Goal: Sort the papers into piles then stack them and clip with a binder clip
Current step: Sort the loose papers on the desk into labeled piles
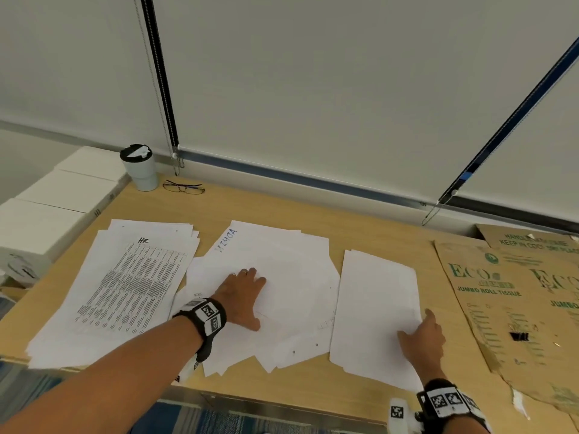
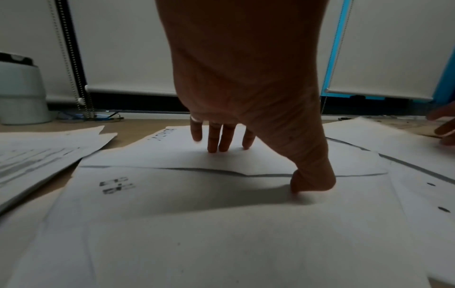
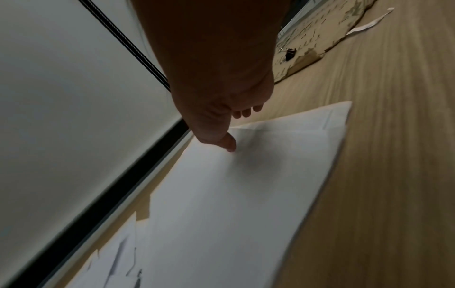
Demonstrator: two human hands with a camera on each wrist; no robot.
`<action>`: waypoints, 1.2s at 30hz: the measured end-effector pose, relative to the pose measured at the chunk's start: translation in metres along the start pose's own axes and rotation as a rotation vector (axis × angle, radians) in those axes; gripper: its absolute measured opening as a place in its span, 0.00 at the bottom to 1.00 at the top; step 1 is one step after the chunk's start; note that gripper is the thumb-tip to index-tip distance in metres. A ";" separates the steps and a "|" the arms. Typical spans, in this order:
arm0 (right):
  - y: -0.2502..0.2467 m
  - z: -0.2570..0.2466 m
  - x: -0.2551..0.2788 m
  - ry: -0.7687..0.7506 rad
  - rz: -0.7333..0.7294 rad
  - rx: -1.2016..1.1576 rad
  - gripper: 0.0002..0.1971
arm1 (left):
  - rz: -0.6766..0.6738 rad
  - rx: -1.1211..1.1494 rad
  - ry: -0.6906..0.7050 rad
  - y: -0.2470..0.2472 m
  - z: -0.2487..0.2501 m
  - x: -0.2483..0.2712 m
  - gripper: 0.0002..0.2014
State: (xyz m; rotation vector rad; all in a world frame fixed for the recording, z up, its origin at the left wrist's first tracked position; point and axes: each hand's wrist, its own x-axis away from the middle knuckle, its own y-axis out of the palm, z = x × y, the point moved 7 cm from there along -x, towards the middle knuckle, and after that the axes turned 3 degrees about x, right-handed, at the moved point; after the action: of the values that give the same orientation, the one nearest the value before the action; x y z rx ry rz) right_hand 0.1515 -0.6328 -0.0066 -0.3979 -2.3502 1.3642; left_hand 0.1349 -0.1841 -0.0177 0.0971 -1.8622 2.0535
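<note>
Three groups of papers lie side by side on the wooden table (image 1: 313,211). The left pile (image 1: 125,292) is topped by a densely printed sheet marked "HR" at its far edge. The middle pile (image 1: 282,277) is a loose, fanned spread of mostly blank sheets, one bearing blue handwriting near its far corner. The right pile (image 1: 376,308) is a neater stack of blank white sheets, lying just beside the middle spread.

The left hand (image 1: 242,291) rests flat on the middle pile, its grip wide: fingers (image 2: 214,140) straight and pressed down on the paper, thumb tip touching a lower sheet. A ring shows on one finger.

The right hand (image 1: 423,339) rests on the near right part of the right pile, thumb touching the top sheet and the other fingers at the stack's right edge; whether they curl under the edge cannot be told.

A black binder clip (image 3: 289,53) lies on a flattened cardboard box (image 1: 517,296) printed "ECO" and "JUMBO ROLL TISSUE", right of the papers and well apart from both hands.

At the table's far left stand a white tumbler (image 1: 139,167) with a black lid and, beside it, a pair of eyeglasses (image 1: 183,187). White boxes (image 1: 56,198) sit along the left edge.
</note>
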 end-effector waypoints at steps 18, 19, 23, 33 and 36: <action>0.118 -0.208 0.121 -0.983 -0.326 0.200 0.42 | 0.050 -0.135 0.059 -0.016 0.014 0.019 0.14; 0.126 -0.220 0.132 -1.006 -0.346 0.217 0.47 | 0.086 -0.102 0.081 -0.016 0.017 0.019 0.12; 0.141 -0.256 0.149 -0.945 -0.367 0.247 0.42 | 0.282 0.124 0.057 -0.047 0.026 0.018 0.12; 0.042 -0.270 0.067 -0.786 0.032 0.094 0.05 | 0.812 0.378 -0.553 -0.081 -0.094 0.069 0.33; 0.022 -0.263 0.053 -0.785 0.039 -0.051 0.05 | 0.495 0.513 -0.558 -0.039 -0.120 0.060 0.38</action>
State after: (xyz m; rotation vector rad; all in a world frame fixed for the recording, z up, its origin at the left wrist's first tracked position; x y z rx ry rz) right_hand 0.2286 -0.3989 0.1024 0.1199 -2.9983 1.6983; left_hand 0.1137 -0.0521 0.0214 0.4138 -1.6980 3.0748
